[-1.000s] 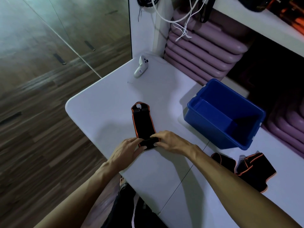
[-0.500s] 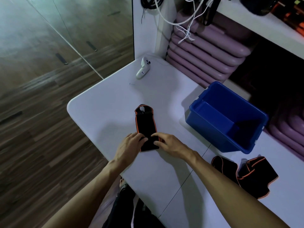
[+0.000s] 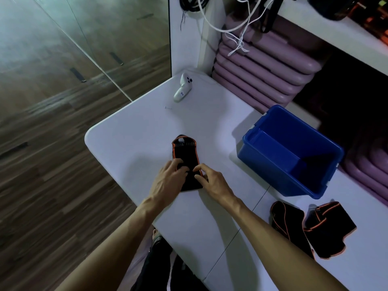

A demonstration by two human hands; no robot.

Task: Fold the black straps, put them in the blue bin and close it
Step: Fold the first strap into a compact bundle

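A black strap with orange trim point(image 3: 185, 151) lies lengthwise on the white table point(image 3: 130, 139), its near end folded forward over its middle. My left hand point(image 3: 168, 181) grips the fold at the strap's left edge with curled fingers. My right hand point(image 3: 212, 181) pinches the right edge between thumb and index finger. The open blue bin point(image 3: 264, 162) stands to the right with no straps in it and no lid in view. Two more black straps point(image 3: 287, 219) point(image 3: 327, 227) lie crumpled on the table in front of the bin, right of my right forearm.
A white handheld controller point(image 3: 182, 88) lies at the table's far corner. Stacked purple mats point(image 3: 262, 74) sit behind the table under a white shelf, with white cords point(image 3: 237, 34) hanging over them. Wooden floor lies beyond the table's left edge.
Both hands carried the strap's near end forward, away from me, so the strap now lies doubled and shorter. The view shifted slightly.
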